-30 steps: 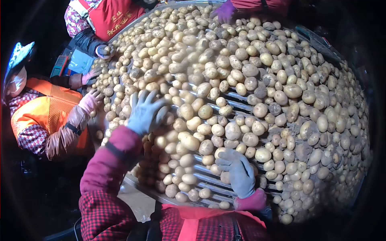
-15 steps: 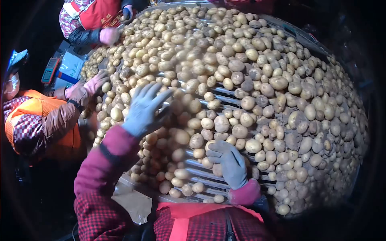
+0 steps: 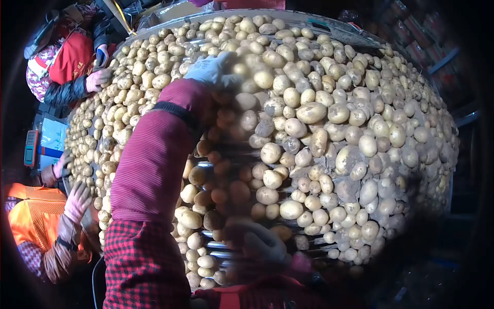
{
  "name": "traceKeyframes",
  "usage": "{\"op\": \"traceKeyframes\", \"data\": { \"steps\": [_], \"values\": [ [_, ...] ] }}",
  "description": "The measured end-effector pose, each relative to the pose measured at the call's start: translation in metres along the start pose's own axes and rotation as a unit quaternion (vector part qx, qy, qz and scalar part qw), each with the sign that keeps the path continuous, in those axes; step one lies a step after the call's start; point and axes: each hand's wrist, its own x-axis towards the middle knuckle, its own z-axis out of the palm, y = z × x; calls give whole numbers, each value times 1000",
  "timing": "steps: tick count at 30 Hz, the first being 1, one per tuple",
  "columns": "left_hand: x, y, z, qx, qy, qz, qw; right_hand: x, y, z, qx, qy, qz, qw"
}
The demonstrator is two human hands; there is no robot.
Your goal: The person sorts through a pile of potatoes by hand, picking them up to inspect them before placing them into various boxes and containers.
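Observation:
A broad heap of potatoes (image 3: 311, 112) lies over metal rollers (image 3: 218, 246) that show through in the lower middle. My left hand (image 3: 210, 70), in a pale grey glove, reaches across to the far part of the heap. Its fingers are stretched out over potatoes, apart from the thumb, with nothing visibly held. Near my body, in shadow, my right hand (image 3: 263, 244) in the same kind of glove hovers low over the rollers beside a few potatoes. Motion blur smears its fingers. Potatoes between the two hands look blurred and dark.
At the upper left a person in a red apron (image 3: 73, 57) has a gloved hand (image 3: 98, 80) at the heap. Lower left, another in an orange vest (image 3: 43, 213) touches its edge. A handheld device (image 3: 31, 148) lies beside them. The metal rim (image 3: 309, 20) bounds the far side.
My left hand has moved up and away over the heap. My right hand has shifted left and lower, into shadow. The view has turned, and potatoes near my left arm have shifted.

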Motion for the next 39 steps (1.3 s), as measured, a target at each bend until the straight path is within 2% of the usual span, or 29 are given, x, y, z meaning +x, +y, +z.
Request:
{"op": "traceKeyframes", "data": {
  "steps": [3,4,5,6,8,9,10,11,12,13,15,17,21,24,25,27,28,29,31,33,35,37,38,39],
  "values": [
    [-26,18,-16,135,3,0,991,3,-3,-5,-101,1,-18,995],
    [-28,4,-7,-20,-9,45,999,4,0,-7,-127,6,-25,992],
    [-39,18,-6,7,1,55,998,3,3,-6,-151,9,-32,988],
    [-52,30,-8,48,-43,66,996,4,0,-2,-241,26,-90,966],
    [-86,45,-12,62,-89,52,993,4,0,2,-131,16,-75,988],
    [-100,43,-6,34,-90,28,995,4,0,3,-76,10,-67,995],
    [-116,27,4,-1,-57,43,997,5,1,3,-63,27,-46,997],
    [-133,25,-3,-35,-26,59,997,7,4,0,-62,26,-58,996],
    [-146,23,-8,-29,-73,60,995,9,8,-2,-61,25,-67,996],
    [-164,39,-15,72,-94,6,993,8,11,-2,-59,24,-72,995],
    [-191,32,-12,140,-78,-40,986,7,10,0,-67,36,-66,995],
    [-220,23,-23,76,-61,-58,994,5,4,5,-80,56,-45,994],
    [-276,-4,-32,147,-42,-36,988,7,5,3,-54,63,-51,995],
    [-306,-21,-37,33,-35,-35,998,6,5,-1,-23,40,-57,997],
    [-311,-25,-39,72,-41,-62,995,6,7,-1,-30,43,-65,997],
    [-310,-32,-43,151,-39,-113,981,6,8,-2,-37,52,-60,996],
    [-301,-28,-55,176,-57,-108,977,7,5,1,-37,59,-48,996],
    [-288,-34,-59,215,-74,-67,972,7,3,3,-35,67,-35,997],
    [-249,-27,-60,238,-42,-60,968,6,1,4,-25,72,-29,997],
    [-199,-11,-55,248,58,50,966,8,7,0,-28,75,-29,996],
    [-147,5,-35,236,105,104,960,6,5,1,-39,66,-43,996],
    [-101,18,-17,204,64,75,974,3,-3,4,-34,78,10,996],
    [-90,14,-15,211,58,55,974,4,-1,3,-101,54,-73,991],
    [-79,11,-10,215,51,37,974,3,-3,-4,-157,28,-79,984]
  ]
}}
